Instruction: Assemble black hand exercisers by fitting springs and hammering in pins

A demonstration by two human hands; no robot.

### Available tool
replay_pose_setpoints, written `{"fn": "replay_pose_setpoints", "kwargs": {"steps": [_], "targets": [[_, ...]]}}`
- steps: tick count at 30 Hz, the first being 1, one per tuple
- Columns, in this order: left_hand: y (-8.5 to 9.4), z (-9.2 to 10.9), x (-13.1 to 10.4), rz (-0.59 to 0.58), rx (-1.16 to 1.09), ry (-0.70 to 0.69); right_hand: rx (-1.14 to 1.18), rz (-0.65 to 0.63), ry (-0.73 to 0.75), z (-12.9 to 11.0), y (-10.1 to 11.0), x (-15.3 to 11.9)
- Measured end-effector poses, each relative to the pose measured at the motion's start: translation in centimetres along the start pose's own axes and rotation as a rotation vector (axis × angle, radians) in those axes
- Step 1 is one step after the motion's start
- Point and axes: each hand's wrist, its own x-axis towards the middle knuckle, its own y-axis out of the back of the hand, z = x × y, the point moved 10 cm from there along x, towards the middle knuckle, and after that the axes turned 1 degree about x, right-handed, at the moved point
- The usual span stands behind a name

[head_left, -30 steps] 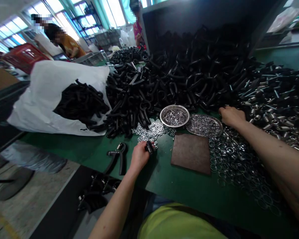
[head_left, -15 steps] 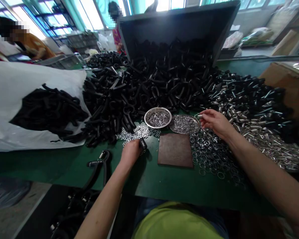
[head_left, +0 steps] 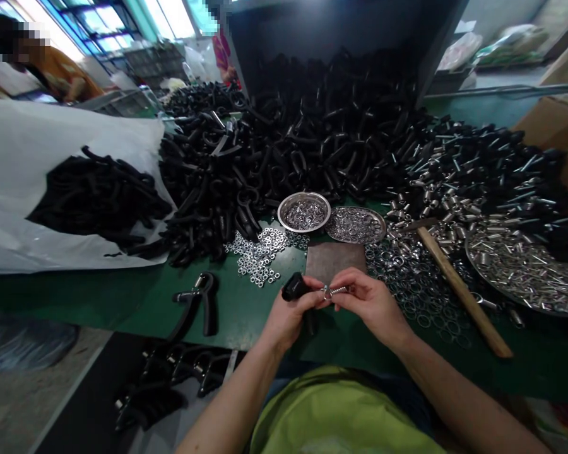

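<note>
My left hand (head_left: 284, 318) is closed around a black plastic piece with a rounded end (head_left: 294, 287), just in front of the brown square plate (head_left: 336, 260). My right hand (head_left: 376, 309) pinches a small metal spring (head_left: 339, 290), which points left and meets the left fingertips. A small shiny metal part (head_left: 327, 292) shows where the two hands come together; whether it is a ring or a screw end I cannot tell. Left of the hands lie loose nuts (head_left: 260, 252). To the right, metal rings (head_left: 407, 290) are spread over the green table (head_left: 250, 312).
Behind the plate stand a bowl of small metal parts (head_left: 304, 228) and a flat dish (head_left: 355, 241). A hammer (head_left: 459, 287) lies at right beside a tray of pins (head_left: 525, 309). Black handles (head_left: 284, 151) are heaped at the back. An assembled hand grip (head_left: 201, 302) lies at left.
My right hand has come left and nearer from beside the flat dish, bringing the spring. My left hand has moved right from the nuts with the black piece; both hands now meet.
</note>
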Motion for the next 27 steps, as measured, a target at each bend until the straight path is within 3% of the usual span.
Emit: {"fn": "replay_pose_setpoints", "kwargs": {"steps": [4,8,11,13,15,19,23,27], "targets": [[-0.2,0.3,-0.4,-0.023,0.068,-0.023,0.029,-0.004,-0.069,1.2,0.0,0.2],[-0.2,2.3,-0.8,-0.054,0.403,-0.203,0.132,0.039,-0.162,2.7,1.0,0.4],[-0.7,3.0,-1.0,-0.053,0.594,-0.324,-0.094,0.074,-0.079,1.6,2.1,0.7],[-0.4,1.3,-0.5,-0.033,0.55,-0.194,-0.32,0.096,0.045,-0.2,2.6,0.8],[-0.4,-1.5,0.0,-0.024,0.365,0.02,-0.453,0.11,0.14,-1.9,2.7,0.7],[-2.8,-5.5,0.1,-0.116,-0.066,0.307,-0.506,0.104,0.228,-4.2,2.0,0.2],[-4.3,-6.3,0.2,-0.147,-0.148,0.353,-0.631,0.084,0.324,-5.5,0.7,-0.4],[-4.3,-5.4,0.3,-0.131,0.015,0.249,-0.749,0.01,0.344,-5.0,-0.3,-0.4]]}}
